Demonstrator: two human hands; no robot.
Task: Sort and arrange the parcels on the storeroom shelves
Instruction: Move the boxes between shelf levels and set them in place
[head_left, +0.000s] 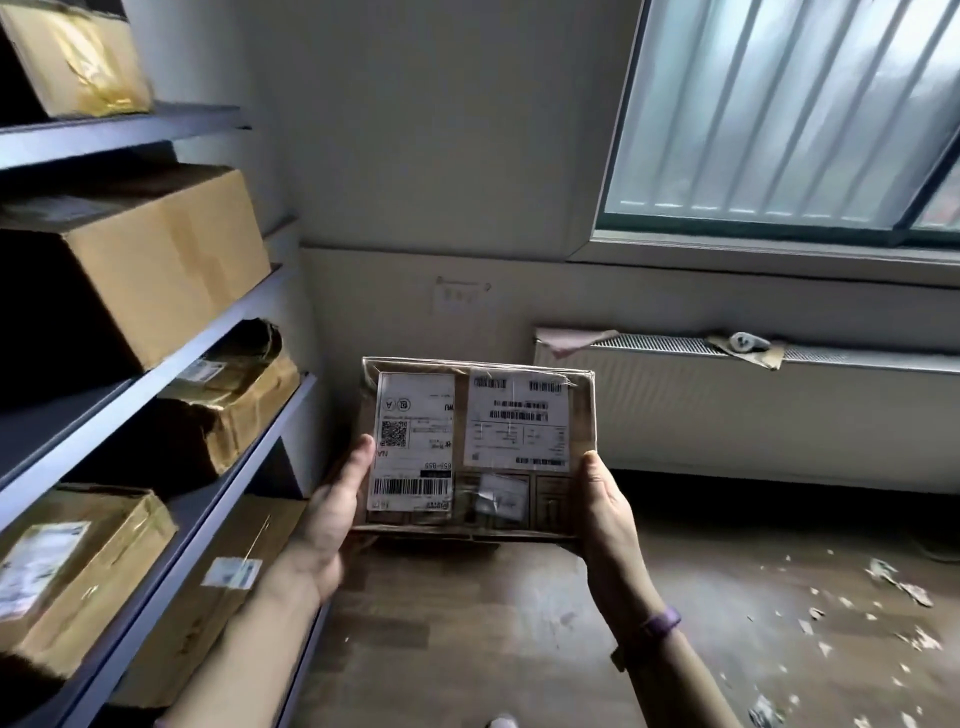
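I see the parcel (478, 447) held between both of my grips, out in front at the middle of the view and above the wooden floor (519, 623). The left grip (332, 519) grasps its near left corner, with the thumb lying up along the left edge beside the label; the fingers go underneath, out of sight. The right grip (605, 514) grasps the near right corner in the same way, thumb on the edge, with a purple wristband (660, 623) on that arm. The parcel lies nearly flat, its broad face turned up towards me.

It is a flat brown cardboard box wrapped in shiny clear tape. Two white labels cover most of the face. The left label (413, 441) carries a square code and a long barcode along its near end, and its print reads upside down from here. The right label (517, 421) has several smaller barcodes. Nearer to me sits a small crumpled slip under the tape.

To the left stand the grey shelves (218, 322), their front edges near the left grip. They hold a large box (156, 260), a crumpled parcel (234, 400) one level below it, and a labelled box (78, 566) lower and nearer. A flat box (218, 587) lies on the lowest level, just beside my left forearm. To the right the floor is open, with paper scraps (898, 587) scattered on it. The radiator (753, 415) and the window (779, 114) are on the far wall, well apart from the parcel.
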